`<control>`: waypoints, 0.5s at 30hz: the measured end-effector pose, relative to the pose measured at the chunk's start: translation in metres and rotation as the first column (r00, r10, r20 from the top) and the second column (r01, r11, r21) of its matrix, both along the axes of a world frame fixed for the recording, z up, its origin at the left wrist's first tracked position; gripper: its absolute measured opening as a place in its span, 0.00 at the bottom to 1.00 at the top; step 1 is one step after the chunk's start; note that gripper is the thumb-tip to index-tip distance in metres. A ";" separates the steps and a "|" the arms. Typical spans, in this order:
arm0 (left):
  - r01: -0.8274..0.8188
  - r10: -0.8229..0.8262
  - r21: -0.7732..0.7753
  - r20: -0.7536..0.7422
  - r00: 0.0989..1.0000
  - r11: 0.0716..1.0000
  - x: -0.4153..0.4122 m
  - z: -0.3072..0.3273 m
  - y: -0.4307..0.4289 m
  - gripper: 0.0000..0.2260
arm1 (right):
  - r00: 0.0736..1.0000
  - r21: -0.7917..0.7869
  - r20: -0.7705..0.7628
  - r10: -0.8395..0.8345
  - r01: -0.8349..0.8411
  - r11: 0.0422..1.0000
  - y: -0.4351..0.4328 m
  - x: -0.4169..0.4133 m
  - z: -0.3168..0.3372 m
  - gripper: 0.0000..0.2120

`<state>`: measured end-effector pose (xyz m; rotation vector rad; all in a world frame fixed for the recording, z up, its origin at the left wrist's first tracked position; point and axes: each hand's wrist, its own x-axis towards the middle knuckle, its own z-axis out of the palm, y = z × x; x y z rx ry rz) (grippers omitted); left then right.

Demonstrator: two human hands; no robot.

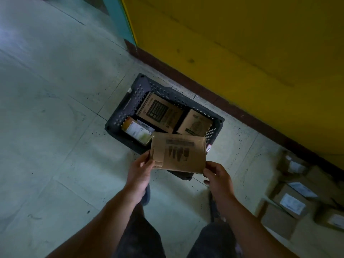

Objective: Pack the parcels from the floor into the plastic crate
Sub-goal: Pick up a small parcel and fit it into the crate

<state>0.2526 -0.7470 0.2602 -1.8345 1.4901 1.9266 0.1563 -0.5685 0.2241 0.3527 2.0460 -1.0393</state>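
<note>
Above crate, cardboard parcel pinched between fingers of left hand, right hand

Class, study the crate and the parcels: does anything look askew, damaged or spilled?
Nothing stands out. The boxes in the crate look intact, nothing lies spilled, and the left hand and right hand hold the parcel.

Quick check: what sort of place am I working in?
Probably an indoor stockroom or dispatch corner: labelled cardboard parcels piled on the tiled floor by a yellow wall, and a dark plastic crate part-filled with boxes.
</note>
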 end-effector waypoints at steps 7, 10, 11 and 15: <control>0.225 -0.226 0.042 0.016 0.974 0.973 0.013 -0.043 -0.100 0.09 | 0.980 0.076 0.089 -0.180 0.174 0.982 -0.083 0.034 -0.018 0.08; 0.285 -0.287 0.077 0.015 0.958 0.955 0.011 -0.061 -0.113 0.08 | 0.970 0.102 0.095 -0.225 0.215 0.971 -0.096 0.035 -0.028 0.08; 0.309 -0.311 0.085 0.018 0.950 0.947 0.009 -0.067 -0.115 0.08 | 0.967 0.105 0.100 -0.236 0.225 0.969 -0.097 0.035 -0.032 0.08; 0.401 -0.403 0.078 0.012 0.915 0.913 -0.003 -0.091 -0.114 0.09 | 0.960 0.139 0.099 -0.262 0.248 0.959 -0.094 0.033 -0.051 0.10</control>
